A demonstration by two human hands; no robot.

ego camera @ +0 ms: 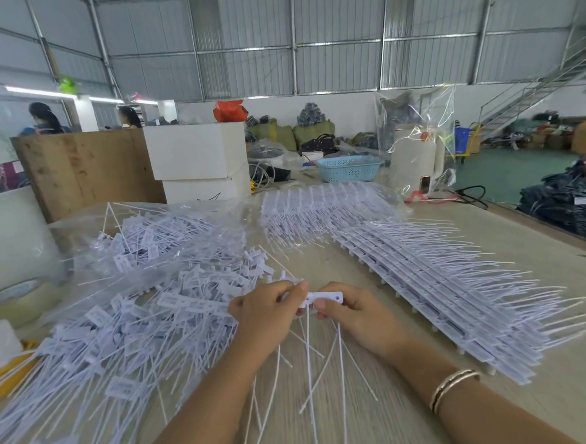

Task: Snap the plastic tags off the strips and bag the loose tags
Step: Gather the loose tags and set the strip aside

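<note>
Both hands meet over the middle of the wooden table [526,242]. My left hand [268,311] and my right hand [354,316] pinch the two ends of a short white strip of plastic tags [327,297], whose thin tails hang down between my wrists. A big heap of loose white tags [146,320] lies to the left, partly on a clear plastic bag [167,212]. Stacked whole strips [461,300] with long tails lie to the right.
A second pile of strips [321,206] lies at the back. Behind it stand a blue basket [350,168], white boxes [194,152] and a wooden board [85,166]. A tape roll [18,297] sits at the left edge. People stand far left.
</note>
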